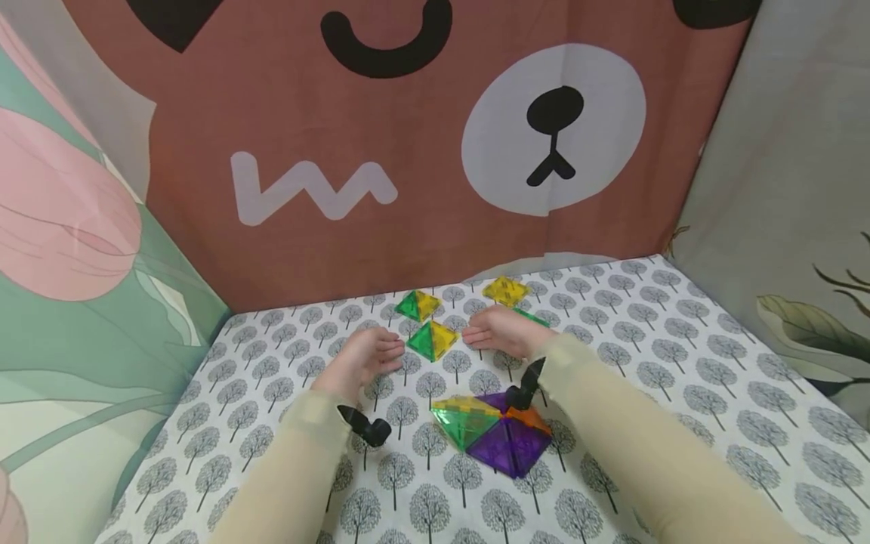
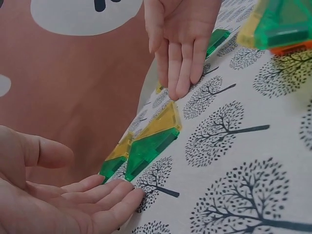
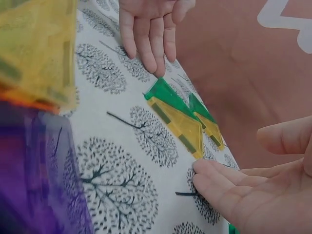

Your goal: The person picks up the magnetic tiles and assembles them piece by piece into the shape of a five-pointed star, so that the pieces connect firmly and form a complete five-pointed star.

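Note:
My left hand (image 1: pixel 363 359) is open, palm turned inward, its fingertips beside the green half of a translucent green-and-yellow pair of triangular tiles (image 1: pixel 423 343). Across from it, my right hand (image 1: pixel 501 332) stands with straight fingers near the yellow half of the same pair. Both views from the wrists show fingertips close to the tile edges, the left fingers (image 2: pixel 122 200) low at the green corner and the right fingers (image 3: pixel 209 178) at the yellow corner. A second green-and-yellow pair (image 1: pixel 409 305) lies just behind the first. Neither hand grips anything.
Nearer my body sits a raised build of purple, green, yellow and orange tiles (image 1: pixel 492 446), between my forearms. At the back lies a yellow tile piece (image 1: pixel 504 290). A green tile (image 1: pixel 533 318) is partly hidden behind my right hand. A bear-print cloth (image 1: pixel 381 257) rises behind the tree-print cover (image 1: pixel 238 453).

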A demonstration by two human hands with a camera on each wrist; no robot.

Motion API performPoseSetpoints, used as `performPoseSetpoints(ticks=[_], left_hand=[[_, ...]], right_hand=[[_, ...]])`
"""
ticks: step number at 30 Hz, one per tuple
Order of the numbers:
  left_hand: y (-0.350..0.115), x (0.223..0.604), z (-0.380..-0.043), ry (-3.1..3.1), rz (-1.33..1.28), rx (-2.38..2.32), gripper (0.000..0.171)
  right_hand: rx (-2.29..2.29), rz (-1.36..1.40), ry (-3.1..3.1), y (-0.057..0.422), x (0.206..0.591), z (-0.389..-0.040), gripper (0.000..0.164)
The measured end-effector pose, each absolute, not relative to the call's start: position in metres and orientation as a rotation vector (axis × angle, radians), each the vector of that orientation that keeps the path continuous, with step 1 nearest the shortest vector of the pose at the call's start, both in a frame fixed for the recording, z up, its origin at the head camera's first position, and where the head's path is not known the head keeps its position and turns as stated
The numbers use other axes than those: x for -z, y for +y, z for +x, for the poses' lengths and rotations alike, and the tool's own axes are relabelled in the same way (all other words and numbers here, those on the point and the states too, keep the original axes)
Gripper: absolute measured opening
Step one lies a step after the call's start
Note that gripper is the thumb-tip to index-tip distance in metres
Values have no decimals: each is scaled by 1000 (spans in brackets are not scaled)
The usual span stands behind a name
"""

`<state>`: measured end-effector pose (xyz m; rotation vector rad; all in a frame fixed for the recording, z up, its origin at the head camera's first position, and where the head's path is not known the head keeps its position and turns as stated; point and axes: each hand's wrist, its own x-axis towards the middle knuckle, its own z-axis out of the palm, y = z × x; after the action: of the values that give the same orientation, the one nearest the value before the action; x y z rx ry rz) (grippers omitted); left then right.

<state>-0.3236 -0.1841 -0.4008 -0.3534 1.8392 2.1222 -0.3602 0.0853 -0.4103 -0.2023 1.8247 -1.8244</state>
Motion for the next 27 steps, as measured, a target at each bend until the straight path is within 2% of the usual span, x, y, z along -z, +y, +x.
performPoseSetpoints(ticks=[10,20,27], left_hand=[[-182,392,-324,1859,-400,-2076,45],[-179,407,-323,2032,-452,-1944,46],[-171,413,-318,2126,-397,-1848,28]], right_hand=[[1828,-190,1818,78,405,-360,48],[1813,-116,1714,82,406,-350,48],[1819,-114,1696,86,414,-346,37]])
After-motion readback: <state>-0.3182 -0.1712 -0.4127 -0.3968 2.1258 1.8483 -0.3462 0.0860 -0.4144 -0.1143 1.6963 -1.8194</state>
